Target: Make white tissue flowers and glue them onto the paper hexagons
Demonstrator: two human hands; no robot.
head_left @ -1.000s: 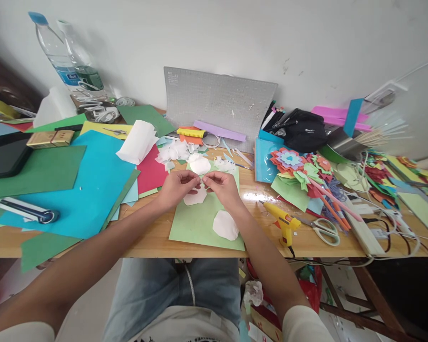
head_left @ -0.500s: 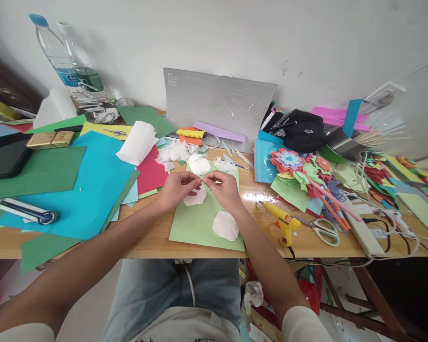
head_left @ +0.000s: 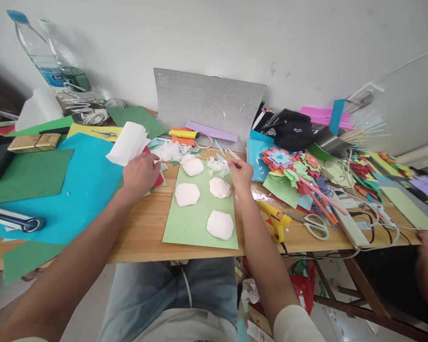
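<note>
Your left hand is above the bench, at the left of the green sheet and just beside the lower end of the white roll. Its fingers are bent and the thumb comes near to the forefinger. A small white bit shows at the tips, but I cannot tell whether this grip has hold of it, nor how far open the grip is.

Your right hand is at the right edge of the sheet, with the thumb and forefinger close together, pointing to the thin scraps. The tips are too small to see clearly, so I cannot tell if this grip is fully closed, or if it holds a scrap or only comes near to it.

Four white pieces lie apart from each other on the green sheet: the top one near the far edge, the left one below it, the crumpled one near your right hand, and the nearest one toward you. More white shreds lie between the roll and the top piece. The glue gun is to the right of your right forearm, and the scissors lie beside it.
</note>
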